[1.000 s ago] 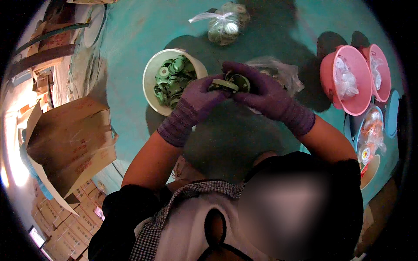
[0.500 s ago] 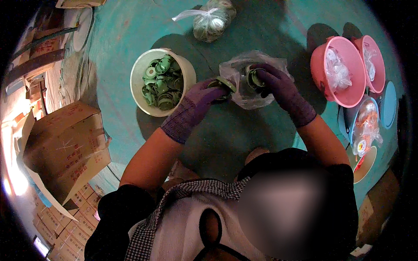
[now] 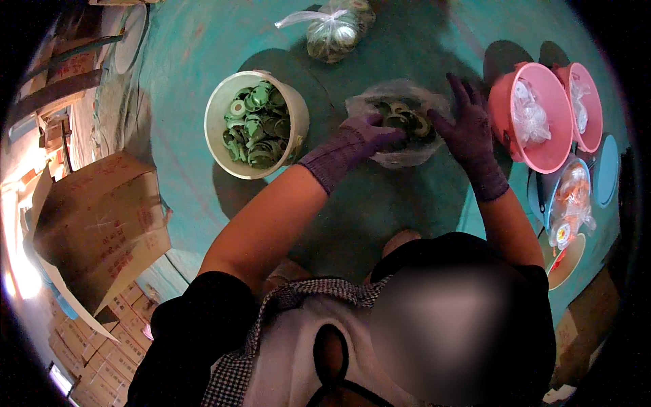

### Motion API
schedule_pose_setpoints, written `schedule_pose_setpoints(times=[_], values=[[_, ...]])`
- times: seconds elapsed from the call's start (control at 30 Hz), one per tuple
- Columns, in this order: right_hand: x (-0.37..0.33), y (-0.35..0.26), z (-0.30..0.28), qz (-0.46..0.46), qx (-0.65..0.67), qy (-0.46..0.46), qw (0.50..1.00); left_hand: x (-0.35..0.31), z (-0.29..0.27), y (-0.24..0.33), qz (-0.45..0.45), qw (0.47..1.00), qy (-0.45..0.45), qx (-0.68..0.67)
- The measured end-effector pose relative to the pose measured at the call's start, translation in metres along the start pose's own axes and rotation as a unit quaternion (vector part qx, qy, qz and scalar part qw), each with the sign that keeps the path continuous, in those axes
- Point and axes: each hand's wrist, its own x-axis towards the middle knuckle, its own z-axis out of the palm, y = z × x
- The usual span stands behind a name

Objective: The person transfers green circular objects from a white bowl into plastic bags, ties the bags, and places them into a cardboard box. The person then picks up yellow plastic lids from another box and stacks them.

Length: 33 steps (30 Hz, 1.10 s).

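Note:
A clear plastic bag (image 3: 393, 160) lies on the green floor in front of me, with several round green plastic pieces (image 3: 413, 125) in its mouth. My left hand (image 3: 359, 139), in a purple knit glove, reaches over the bag's left side. Its thumb is stretched across the green pieces; the other fingers are partly hidden, and I see no piece clearly gripped. My right hand (image 3: 469, 125), gloved alike, is raised at the bag's right edge, fingers spread and nothing in it. To the left stands a white bucket (image 3: 296, 125) holding many similar green pieces (image 3: 254, 129).
A tied clear bag (image 3: 332, 37) of pieces lies beyond. On the right stand two pink basins (image 3: 553, 152) with plastic bags in them, blue containers (image 3: 605, 169) and a pale tub (image 3: 573, 261). An open cardboard box (image 3: 102, 217) is at the left.
The green pieces that were in both hands now lie in the bag. My left hand has moved right to the bag, and my right hand has drawn back and spread its fingers.

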Motion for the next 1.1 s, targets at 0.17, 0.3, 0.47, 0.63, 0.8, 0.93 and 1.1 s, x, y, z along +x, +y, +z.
schedule_pose_setpoints(times=[0.17, 0.3, 0.47, 0.63, 0.8, 0.93, 1.1], values=[[-0.012, 0.011, 0.022, 0.062, 0.02, -0.079, 0.995, -0.006, -0.006, -0.036, 0.203, 0.935, 0.151, 0.249], [-0.01, -0.01, 0.011, 0.044, 0.056, -0.082, 0.994, -0.09, -0.011, -0.016, 0.201, 0.965, 0.078, 0.15], [-0.002, -0.017, 0.009, -0.012, 0.101, 0.009, 0.995, -0.129, -0.092, -0.02, 0.245, 0.9, 0.237, 0.273], [0.008, -0.033, 0.009, -0.036, 0.118, 0.006, 0.992, -0.115, -0.199, -0.094, 0.064, 0.854, 0.191, 0.481], [0.002, -0.029, 0.013, -0.049, 0.119, -0.006, 0.992, -0.108, -0.175, -0.106, 0.113, 0.783, 0.204, 0.577], [-0.001, -0.036, 0.014, -0.023, 0.159, -0.04, 0.986, -0.101, -0.173, -0.108, 0.115, 0.772, 0.211, 0.589], [0.002, -0.055, 0.006, -0.018, 0.198, -0.059, 0.978, -0.106, -0.171, -0.115, 0.17, 0.802, 0.263, 0.508]])
